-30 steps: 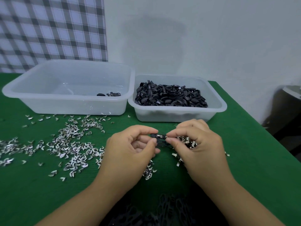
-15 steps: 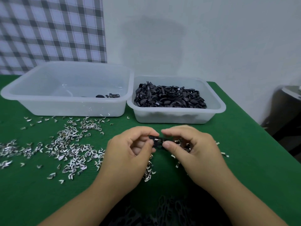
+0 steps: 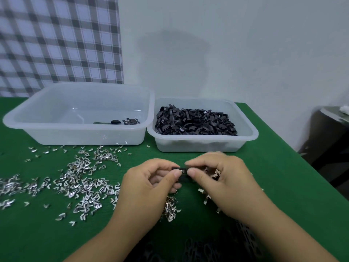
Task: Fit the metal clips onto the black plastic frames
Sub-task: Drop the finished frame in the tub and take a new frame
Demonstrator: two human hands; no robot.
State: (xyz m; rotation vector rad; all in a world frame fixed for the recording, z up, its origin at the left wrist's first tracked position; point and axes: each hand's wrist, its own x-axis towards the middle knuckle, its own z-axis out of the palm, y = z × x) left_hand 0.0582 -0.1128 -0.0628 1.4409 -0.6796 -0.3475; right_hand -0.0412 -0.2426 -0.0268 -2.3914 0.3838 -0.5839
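Observation:
A small black plastic frame (image 3: 183, 176) with a shiny metal clip at its top is held above the green table, between both hands. My left hand (image 3: 149, 184) pinches its left end with thumb and forefinger. My right hand (image 3: 221, 178) pinches its right end the same way. Loose metal clips (image 3: 79, 184) lie scattered over the cloth to the left, and more clips (image 3: 171, 208) sit under my hands. Much of the frame is hidden by my fingertips.
A clear bin (image 3: 245, 137) at the back right holds a heap of black frames (image 3: 194, 121). A larger clear bin (image 3: 75, 137) at the back left holds a few dark pieces (image 3: 122, 121). Black linked frames (image 3: 204, 248) lie at the near edge. The table edge runs along the right.
Both hands have stayed together on the frame, with the fingertips shifting slightly; the clip shows again at the frame's top. The view has tilted a little.

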